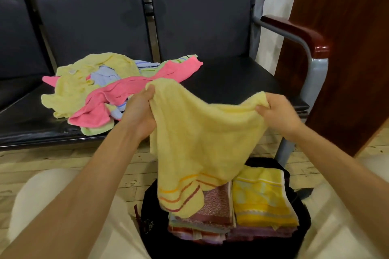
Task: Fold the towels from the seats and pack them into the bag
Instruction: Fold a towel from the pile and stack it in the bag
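Note:
I hold a pale yellow towel [202, 139] with orange and red stripes stretched between both hands above the bag. My left hand [140, 111] grips its upper left corner and my right hand [277, 111] grips its upper right corner. The towel hangs down over the open black bag [299, 212] on the floor between my knees. Inside the bag lie folded towels in two stacks, a pinkish one [214, 206] on the left and a bright yellow one [263, 197] on the right. A loose heap of yellow, pink, blue and green towels [109, 90] lies on the black seats [231, 82].
The row of dark padded seats has a metal frame and a red-brown armrest [294, 29] at the right. A tall wooden panel [347, 48] stands beside it. The floor is light wooden parquet [52, 160].

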### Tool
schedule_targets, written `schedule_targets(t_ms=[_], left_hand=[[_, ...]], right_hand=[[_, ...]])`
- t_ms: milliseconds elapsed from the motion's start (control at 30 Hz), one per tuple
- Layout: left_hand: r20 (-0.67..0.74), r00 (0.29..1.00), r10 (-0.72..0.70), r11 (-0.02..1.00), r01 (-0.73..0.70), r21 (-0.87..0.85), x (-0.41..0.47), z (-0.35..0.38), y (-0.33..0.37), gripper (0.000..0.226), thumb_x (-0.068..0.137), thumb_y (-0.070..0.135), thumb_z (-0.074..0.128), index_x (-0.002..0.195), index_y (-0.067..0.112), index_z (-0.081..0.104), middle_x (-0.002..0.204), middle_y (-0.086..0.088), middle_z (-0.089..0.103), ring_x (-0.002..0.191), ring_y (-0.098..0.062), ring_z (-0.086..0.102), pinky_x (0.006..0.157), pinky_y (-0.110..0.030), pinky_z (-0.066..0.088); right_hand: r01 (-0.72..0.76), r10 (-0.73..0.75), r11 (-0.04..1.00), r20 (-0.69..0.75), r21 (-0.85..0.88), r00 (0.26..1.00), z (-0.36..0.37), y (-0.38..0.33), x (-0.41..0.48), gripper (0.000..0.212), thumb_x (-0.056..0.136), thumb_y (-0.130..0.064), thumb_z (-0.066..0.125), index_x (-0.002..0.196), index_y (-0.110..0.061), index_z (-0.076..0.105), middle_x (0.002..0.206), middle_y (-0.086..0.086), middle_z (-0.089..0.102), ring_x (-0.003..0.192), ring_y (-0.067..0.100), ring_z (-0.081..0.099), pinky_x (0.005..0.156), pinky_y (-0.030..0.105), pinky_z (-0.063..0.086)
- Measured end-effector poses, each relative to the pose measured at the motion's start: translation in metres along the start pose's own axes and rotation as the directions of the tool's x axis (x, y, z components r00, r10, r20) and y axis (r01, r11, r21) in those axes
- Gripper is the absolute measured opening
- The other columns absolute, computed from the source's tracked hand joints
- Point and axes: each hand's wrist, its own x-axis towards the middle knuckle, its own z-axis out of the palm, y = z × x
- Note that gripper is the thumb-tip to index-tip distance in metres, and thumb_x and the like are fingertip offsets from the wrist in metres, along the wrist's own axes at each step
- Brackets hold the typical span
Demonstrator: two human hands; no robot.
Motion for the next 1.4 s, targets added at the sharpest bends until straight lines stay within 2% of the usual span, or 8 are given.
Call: schedule_targets(t_ms=[100,200,333,700,867,1033,1200,1400], left_hand=[[-0.026,0.998,0.051,0.995,-0.048,0.092,0.003,-0.004,0.002,0.039,0.101,0.025,0.046,0.133,0.004,0.051,0.122,-0.012,0.065,0.107,-0.023,0.065,0.097,-0.042,0.049],[-0.011,0.999,0.047,0.997,-0.046,0.055,0.004,-0.007,0.004,0.042,0.1,0.028,0.048,0.134,0.005,0.049,0.123,-0.011,0.064,0.11,-0.025,0.064,0.1,-0.047,0.047],[0.016,0.999,0.046,0.999,-0.045,-0.014,0.004,-0.007,0.009,0.037,0.1,0.026,0.046,0.13,0.004,0.053,0.122,-0.011,0.066,0.111,-0.025,0.064,0.102,-0.047,0.045],[-0.07,0.976,0.206,0.866,-0.148,0.478,-0.002,0.006,0.004,0.018,0.1,0.02,0.048,0.106,0.011,0.063,0.101,-0.006,0.067,0.095,-0.021,0.063,0.086,-0.041,0.052],[-0.01,0.921,0.389,0.621,-0.253,0.742,-0.001,0.008,0.003,0.027,0.102,0.02,0.043,0.077,0.027,0.049,0.085,0.001,0.055,0.084,-0.017,0.051,0.078,-0.035,0.045],[-0.07,0.935,0.348,0.677,-0.199,0.708,-0.001,0.01,0.002,0.028,0.102,0.022,0.041,0.075,0.024,0.049,0.079,0.003,0.049,0.073,-0.011,0.046,0.07,-0.031,0.042],[-0.224,0.959,0.172,0.934,-0.086,0.346,0.005,0.006,0.005,0.014,0.099,0.02,0.051,0.097,0.008,0.057,0.09,-0.006,0.06,0.089,-0.022,0.058,0.087,-0.041,0.049],[-0.232,0.909,0.347,0.808,-0.164,0.567,0.016,0.008,-0.001,0.025,0.1,0.021,0.047,0.076,0.017,0.045,0.078,0.002,0.045,0.072,-0.013,0.045,0.066,-0.031,0.039]], right_hand=[[0.034,-0.02,0.942,0.043,-0.334,0.999,0.0,0.004,0.003,0.008,0.099,-0.011,0.044,0.095,-0.018,0.045,0.082,-0.003,0.049,0.086,0.024,0.049,0.063,0.034,0.034],[-0.276,0.279,0.923,0.026,0.27,0.96,-0.014,-0.009,0.003,0.01,0.099,-0.017,0.05,0.103,-0.014,0.06,0.099,0.006,0.064,0.089,0.019,0.06,0.07,0.037,0.051],[-0.336,0.196,0.354,0.282,0.873,0.939,-0.043,-0.027,-0.003,0.032,0.096,-0.026,0.053,0.124,-0.013,0.061,0.116,0.006,0.07,0.102,0.019,0.069,0.078,0.036,0.055],[-0.203,0.21,0.964,-0.025,0.169,0.977,-0.027,0.005,0.006,0.018,0.099,-0.013,0.05,0.106,-0.008,0.066,0.104,0.01,0.067,0.098,0.024,0.064,0.091,0.044,0.051],[-0.193,0.156,0.948,-0.158,-0.252,0.975,-0.026,0.014,0.008,0.021,0.104,-0.023,0.036,0.107,-0.006,0.048,0.089,0.004,0.049,0.091,0.024,0.049,0.075,0.038,0.037],[-0.389,0.408,0.904,-0.083,0.177,0.909,-0.028,0.016,0.015,0.036,0.096,-0.029,0.058,0.117,0.001,0.059,0.105,0.019,0.063,0.084,0.021,0.057,0.071,0.036,0.046],[-0.412,0.372,0.447,0.254,0.794,0.893,-0.049,0.008,0.007,0.018,0.093,-0.027,0.061,0.105,-0.015,0.065,0.087,0.002,0.069,0.077,0.015,0.067,0.071,0.034,0.052],[-0.175,0.286,0.785,-0.097,0.594,0.953,-0.037,0.017,0.014,0.018,0.089,-0.009,0.065,0.094,-0.024,0.073,0.112,0.011,0.067,0.106,0.026,0.063,0.087,0.041,0.055]])
